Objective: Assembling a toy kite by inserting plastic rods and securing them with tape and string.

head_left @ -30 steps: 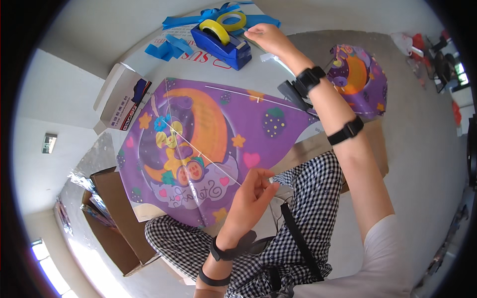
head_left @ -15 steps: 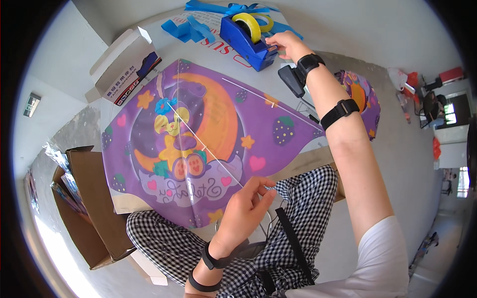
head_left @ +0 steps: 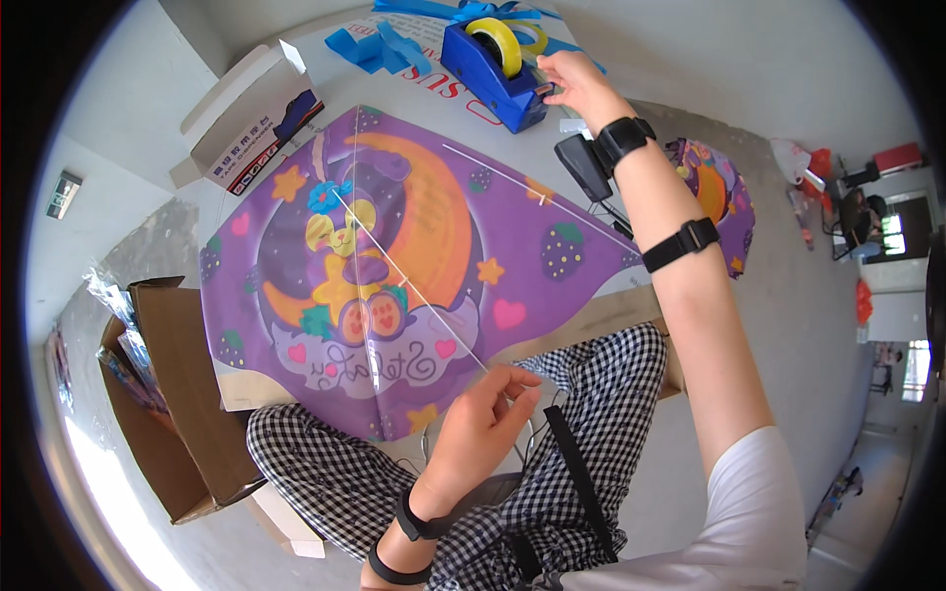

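A purple kite (head_left: 537, 315) with a cartoon animal and an orange moon lies spread over a board. A thin white rod (head_left: 409, 283) runs slantwise across it. My left hand (head_left: 485, 422) is closed round the rod's lower end, near the kite's bottom edge. At the far side stands a blue tape dispenser (head_left: 493, 84) with a yellow roll of tape (head_left: 496, 44). My right hand (head_left: 581, 87) reaches to its front end, fingers curled in a pinch; any tape between them is too fine to make out.
An opened tape-dispenser box (head_left: 251, 128) and blue ribbons (head_left: 379, 49) lie at the back. A brown carton (head_left: 187, 384) of wrapped items stands left. A black device (head_left: 583, 167) and another printed kite (head_left: 717, 202) are beside my right arm. The kite overhangs my checked trousers (head_left: 325, 463).
My right hand has shifted slightly right at the dispenser's front end. The left hand keeps its grip on the rod. The whole view has tilted a little.
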A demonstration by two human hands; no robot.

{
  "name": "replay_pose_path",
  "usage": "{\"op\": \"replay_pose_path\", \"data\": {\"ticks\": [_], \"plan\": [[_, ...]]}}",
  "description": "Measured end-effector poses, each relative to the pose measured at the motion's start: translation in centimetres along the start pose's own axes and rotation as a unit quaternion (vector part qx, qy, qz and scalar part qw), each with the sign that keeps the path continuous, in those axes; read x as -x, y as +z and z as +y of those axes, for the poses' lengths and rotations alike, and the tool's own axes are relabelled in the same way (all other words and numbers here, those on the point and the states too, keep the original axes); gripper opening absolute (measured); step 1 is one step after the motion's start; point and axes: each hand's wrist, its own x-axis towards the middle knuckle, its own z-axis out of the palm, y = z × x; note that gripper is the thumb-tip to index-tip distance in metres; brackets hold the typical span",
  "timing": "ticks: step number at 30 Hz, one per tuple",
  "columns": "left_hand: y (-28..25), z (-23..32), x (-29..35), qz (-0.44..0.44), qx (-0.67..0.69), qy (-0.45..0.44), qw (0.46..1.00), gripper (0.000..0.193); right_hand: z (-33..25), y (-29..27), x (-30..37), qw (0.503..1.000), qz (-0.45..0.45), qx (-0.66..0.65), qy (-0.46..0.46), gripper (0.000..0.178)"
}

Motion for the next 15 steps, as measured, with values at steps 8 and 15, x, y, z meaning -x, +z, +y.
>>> {"op": "replay_pose_path", "data": {"ticks": [8, 15], "plan": [[2.0, 1.8, 1.1, -0.016, -0.037, 0.029, 0.999, 0.020, 2.5, -6.9, 7.3, 1.000, -0.026, -0.008, -0.007, 0.033], [3.9, 3.2, -0.3, -0.061, -0.078, 0.062, 0.993, 0.029, 6.5, -10.9, 12.9, 0.995, -0.054, -0.074, -0.027, 0.025]]}}
